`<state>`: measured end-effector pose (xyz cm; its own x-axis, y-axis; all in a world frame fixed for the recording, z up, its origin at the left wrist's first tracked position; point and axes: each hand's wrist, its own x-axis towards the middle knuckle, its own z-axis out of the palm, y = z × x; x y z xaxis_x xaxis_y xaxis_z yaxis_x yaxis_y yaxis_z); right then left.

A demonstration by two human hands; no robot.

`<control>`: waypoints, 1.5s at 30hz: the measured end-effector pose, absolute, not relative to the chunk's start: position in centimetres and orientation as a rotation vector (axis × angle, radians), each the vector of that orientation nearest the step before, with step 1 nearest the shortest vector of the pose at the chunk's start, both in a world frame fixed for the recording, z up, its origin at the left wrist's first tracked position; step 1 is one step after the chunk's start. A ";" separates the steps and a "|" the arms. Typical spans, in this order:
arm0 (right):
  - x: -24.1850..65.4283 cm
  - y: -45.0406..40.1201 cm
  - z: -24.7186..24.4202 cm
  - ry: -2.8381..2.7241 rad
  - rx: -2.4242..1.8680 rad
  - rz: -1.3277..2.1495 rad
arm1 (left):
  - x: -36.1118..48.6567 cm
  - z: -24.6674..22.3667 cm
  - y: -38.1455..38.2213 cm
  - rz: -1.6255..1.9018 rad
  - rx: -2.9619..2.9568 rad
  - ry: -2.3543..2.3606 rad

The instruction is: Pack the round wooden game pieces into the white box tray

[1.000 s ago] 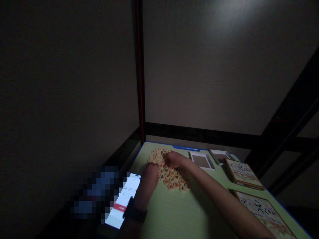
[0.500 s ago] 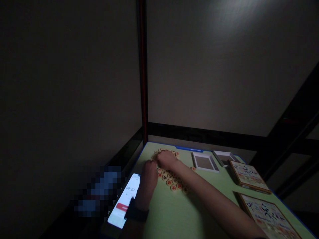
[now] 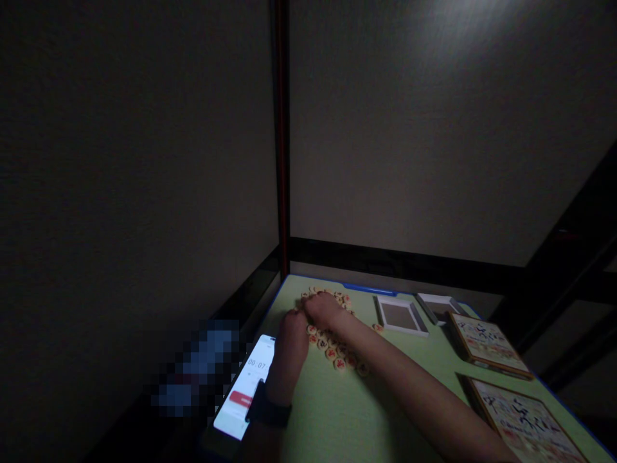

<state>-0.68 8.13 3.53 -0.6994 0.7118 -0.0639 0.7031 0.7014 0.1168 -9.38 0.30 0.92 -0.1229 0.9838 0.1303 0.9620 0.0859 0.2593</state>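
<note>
Low in the middle of the frame, the left hand (image 3: pixel 292 334) and right hand (image 3: pixel 324 308) lie flat, fingers seemingly spread in the dim light, on round game pieces (image 3: pixel 337 357) on the green table (image 3: pixel 347 411), phone (image 3: pixel 245 389) beside.

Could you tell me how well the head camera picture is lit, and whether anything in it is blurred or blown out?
Head view: dim overall, with a faint lit patch on the wall at upper right; the phone screen is the brightest spot, nearly blown out; a pixelated block lies left of it; the left hand and right hand on the round pieces are soft, the marks unreadable.
</note>
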 end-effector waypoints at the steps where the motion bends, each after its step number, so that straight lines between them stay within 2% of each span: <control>1: -0.4 8.2 3.7 2.820 1.174 0.107 | -9.4 0.9 0.3 0.433 2.017 2.262; 7: 3.2 6.9 4.7 3.030 1.079 -0.110 | -9.6 1.0 0.5 0.478 1.954 2.291; 11: 5.3 2.8 2.9 3.281 1.052 -0.640 | -9.6 1.2 0.5 0.553 1.923 2.265; 13: 5.8 0.5 1.1 3.346 0.985 -0.760 | -9.5 1.2 0.4 0.587 1.935 2.247; 20: 5.6 -2.2 -2.3 3.338 1.192 -0.536 | -9.3 1.1 0.5 0.526 1.983 2.222; 29: 4.6 0.3 -0.7 3.294 1.066 -0.212 | -9.5 1.0 0.5 0.528 1.955 2.253; 39: 1.9 4.4 3.2 3.020 1.322 0.073 | -10.4 1.7 0.4 0.650 1.843 2.344; 45: -2.0 6.7 2.4 2.877 1.368 0.078 | -10.3 1.9 0.5 0.629 1.858 2.335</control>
